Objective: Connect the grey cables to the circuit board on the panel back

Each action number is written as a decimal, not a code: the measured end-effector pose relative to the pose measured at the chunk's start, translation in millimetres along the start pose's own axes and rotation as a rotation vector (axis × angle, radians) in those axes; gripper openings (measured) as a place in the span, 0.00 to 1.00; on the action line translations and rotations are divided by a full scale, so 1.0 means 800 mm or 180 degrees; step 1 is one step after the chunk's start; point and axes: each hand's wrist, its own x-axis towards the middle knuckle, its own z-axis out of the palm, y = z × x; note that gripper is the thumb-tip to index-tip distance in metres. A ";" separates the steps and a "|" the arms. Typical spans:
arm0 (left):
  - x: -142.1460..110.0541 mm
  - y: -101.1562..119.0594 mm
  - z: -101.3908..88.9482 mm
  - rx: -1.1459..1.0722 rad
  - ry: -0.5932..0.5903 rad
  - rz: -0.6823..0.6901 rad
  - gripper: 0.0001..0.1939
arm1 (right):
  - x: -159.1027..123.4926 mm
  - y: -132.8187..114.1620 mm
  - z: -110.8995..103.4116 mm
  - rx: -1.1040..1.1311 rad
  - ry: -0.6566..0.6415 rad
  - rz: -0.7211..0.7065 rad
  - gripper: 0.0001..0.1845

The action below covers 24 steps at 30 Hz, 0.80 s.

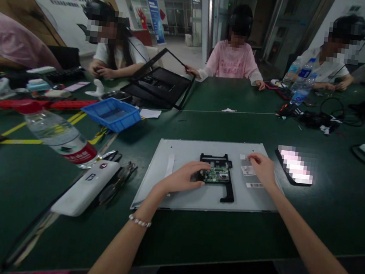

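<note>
A grey metal-backed display panel (pixel 182 198) lies flat on the green table in front of me. On its middle sits a green circuit board (pixel 219 174) within a black plastic bracket (pixel 228 194). My left hand (pixel 183 176) grips the board's left end, thumb at the near side and fingers over the far side. Over the panel's right part, beside the white labels (pixel 248 171), my right hand (pixel 263 167) is closed in a pinch. Whatever is between those fingertips is too small to make out.
Right of the panel lies a phone (pixel 294 166). On the left are glasses (pixel 117 184), a white power bank (pixel 86 187), a tilted water bottle (pixel 60 136) and a blue tray (pixel 114 114). Across the table, a person's hand (pixel 192 71) holds a black frame (pixel 162 82).
</note>
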 end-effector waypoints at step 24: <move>-0.001 0.000 0.010 0.0225 0.0125 0.0026 0.29 | 0.014 0.000 0.004 -0.0984 -0.0575 -0.1070 0.14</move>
